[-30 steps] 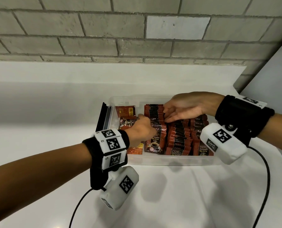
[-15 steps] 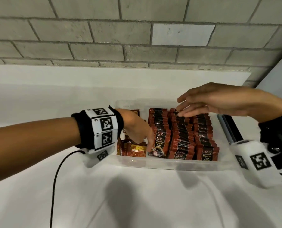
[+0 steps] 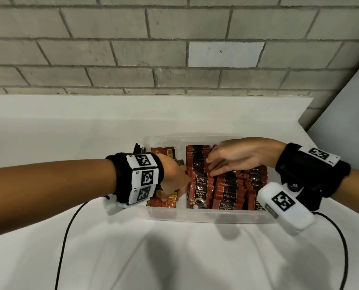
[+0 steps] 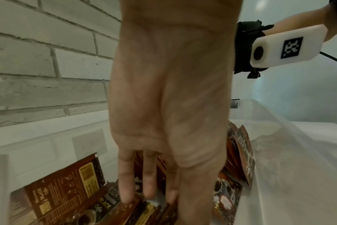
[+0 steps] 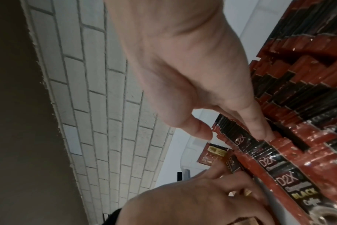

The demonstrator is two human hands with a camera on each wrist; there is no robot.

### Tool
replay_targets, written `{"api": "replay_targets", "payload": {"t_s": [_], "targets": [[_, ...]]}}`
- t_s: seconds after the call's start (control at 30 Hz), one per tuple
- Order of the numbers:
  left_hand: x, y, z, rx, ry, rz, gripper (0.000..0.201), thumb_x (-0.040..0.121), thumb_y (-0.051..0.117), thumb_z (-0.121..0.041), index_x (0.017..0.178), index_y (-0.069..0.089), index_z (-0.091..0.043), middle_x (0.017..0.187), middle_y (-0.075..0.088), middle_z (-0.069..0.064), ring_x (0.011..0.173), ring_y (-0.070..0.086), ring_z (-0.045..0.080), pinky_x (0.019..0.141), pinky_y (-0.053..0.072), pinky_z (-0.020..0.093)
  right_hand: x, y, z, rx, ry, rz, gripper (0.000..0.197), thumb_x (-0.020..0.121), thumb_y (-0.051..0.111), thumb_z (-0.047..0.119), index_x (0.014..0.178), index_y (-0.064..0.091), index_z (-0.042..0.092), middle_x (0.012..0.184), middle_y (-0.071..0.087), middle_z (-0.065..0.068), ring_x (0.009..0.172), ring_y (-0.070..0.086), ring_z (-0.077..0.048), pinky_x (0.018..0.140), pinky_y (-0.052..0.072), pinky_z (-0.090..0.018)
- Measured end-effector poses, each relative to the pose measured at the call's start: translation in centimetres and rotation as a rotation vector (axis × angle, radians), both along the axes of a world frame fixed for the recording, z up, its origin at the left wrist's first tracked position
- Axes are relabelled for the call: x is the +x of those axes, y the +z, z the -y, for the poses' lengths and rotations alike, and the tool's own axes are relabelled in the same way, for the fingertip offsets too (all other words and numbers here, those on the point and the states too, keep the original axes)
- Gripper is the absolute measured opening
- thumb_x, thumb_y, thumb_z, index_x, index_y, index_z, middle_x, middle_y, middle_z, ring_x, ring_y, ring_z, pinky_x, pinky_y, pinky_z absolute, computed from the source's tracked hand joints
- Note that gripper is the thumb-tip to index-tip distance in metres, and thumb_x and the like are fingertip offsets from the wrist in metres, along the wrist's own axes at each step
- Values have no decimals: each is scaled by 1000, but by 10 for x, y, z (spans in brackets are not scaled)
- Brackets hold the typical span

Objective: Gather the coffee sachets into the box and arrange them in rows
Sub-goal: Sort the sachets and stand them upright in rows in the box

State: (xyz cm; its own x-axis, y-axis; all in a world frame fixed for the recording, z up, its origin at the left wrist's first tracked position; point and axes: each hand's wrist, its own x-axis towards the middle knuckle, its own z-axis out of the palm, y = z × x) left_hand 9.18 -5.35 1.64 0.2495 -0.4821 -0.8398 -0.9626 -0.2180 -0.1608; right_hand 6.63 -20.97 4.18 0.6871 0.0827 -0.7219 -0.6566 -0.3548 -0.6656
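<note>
Here, left hand reaching among loose sachets, right hand flat on rows

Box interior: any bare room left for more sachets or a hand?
Only the left bay of the box: a floor strip between the loose sachets and the left row, partly filled by the left hand. Centre and right rows, under the right hand, are packed.

Left hand reaches down into the box's left end, fingers straight; right hand lies flat, fingers extended, above its middle.
</note>
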Motion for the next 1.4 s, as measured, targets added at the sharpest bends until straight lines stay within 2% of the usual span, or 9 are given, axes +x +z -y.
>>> {"api": "replay_targets", "payload": {"t_s": [0.17,0.23,0.33,0.43,0.57,0.8,0.97,1.17,1.4], "targets": [[-1,6,0,-45,72,-3,41,84,68,-15,123,55,-22,135,43,4,123,41,25,76,38,33,4,-2,2,1,-37,-3,48,92,54,4,137,36,1,132,44,-23,123,47,-31,106,42,-40],[0,6,-4,-50,70,-1,46,85,67,-14,127,53,-24,135,43,4,123,42,26,79,37,34,3,-3,3,-1,-39,-20,48,92,53,4,137,35,1,132,44,-24,123,47,-32,106,43,-41],[4,6,-12,-39,32,-16,48,89,63,-18,134,50,-24,141,41,3,130,37,27,102,38,41,3,-4,2,24,-37,-42,46,94,52,4,136,35,1,134,42,-26,125,46,-34,106,42,-42],[10,13,-21,-119,90,-48,45,91,60,-22,135,50,-24,137,44,1,123,45,23,99,42,36,3,-2,4,65,-24,-40,49,94,51,4,139,33,2,138,39,-28,127,44,-35,107,41,-41],[21,41,-40,-383,235,-122,30,90,59,-22,120,61,-22,111,58,-4,84,51,7,67,36,15,2,4,4,93,-37,-18,53,94,49,1,142,28,1,140,37,-29,129,41,-36,109,39,-40],[11,83,-79,-1005,739,-330,19,87,64,-33,106,63,-30,95,68,-15,86,61,-5,72,44,6,-15,46,4,70,52,299,33,93,54,20,121,51,2,123,59,-18,109,63,-24,92,53,-27],[-24,73,-77,-1323,1205,-712,23,91,55,-23,113,57,-16,103,71,1,93,69,11,81,53,17,-60,62,-11,-19,144,553,61,69,62,56,119,55,22,115,66,4,102,66,-9,95,50,-32],[-58,52,-52,-1488,1485,-1265,41,85,61,-7,125,51,-9,108,69,10,97,66,17,82,55,25,-84,47,-22,47,-136,741,34,74,72,22,104,57,16,74,70,5,73,69,-12,76,56,-21],[-81,40,-45,-1543,1544,-1577,48,85,54,-1,132,45,-2,120,63,24,104,65,35,87,55,42,-99,37,-15,93,-296,765,24,79,70,5,102,61,10,84,72,0,67,66,-7,61,52,-16]]}}
